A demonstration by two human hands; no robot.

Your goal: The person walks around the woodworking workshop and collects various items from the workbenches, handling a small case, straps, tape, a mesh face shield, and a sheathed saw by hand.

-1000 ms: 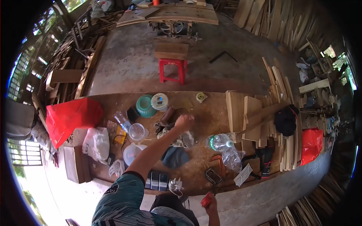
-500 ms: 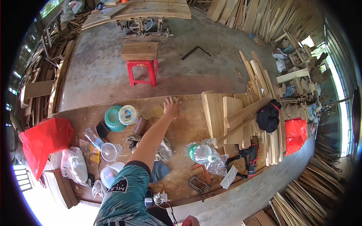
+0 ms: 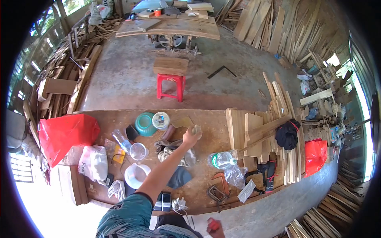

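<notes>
My left hand point(image 3: 191, 138) reaches out over the wooden workbench point(image 3: 206, 174), its fingers closed on a small pale yellowish piece point(image 3: 197, 129) whose kind I cannot make out. A flat tan sheet point(image 3: 182, 122) lies just left of these fingers. Close by are a dark brown cylinder point(image 3: 169, 132), a crumpled grey-brown cloth point(image 3: 174, 152), a white-lidded tub point(image 3: 161, 120) and a green bowl point(image 3: 145, 124). My right hand point(image 3: 216, 229), low at the bottom edge, is wrapped round a small red object point(image 3: 213, 225), too blurred to name.
Stacked boards point(image 3: 254, 135) with a black cap point(image 3: 287, 135) fill the bench's right. A large bottle point(image 3: 223, 159) and a clamp point(image 3: 218, 190) lie nearer. Red bag point(image 3: 69, 135) and white bag point(image 3: 94, 162) stand left. Beyond is a red stool point(image 3: 170, 86) bearing a wood block.
The view has tilted up and shifted left. My left hand has drawn back slightly from the bench's far edge, holding the pale piece. My right hand has come further into view with the red object.
</notes>
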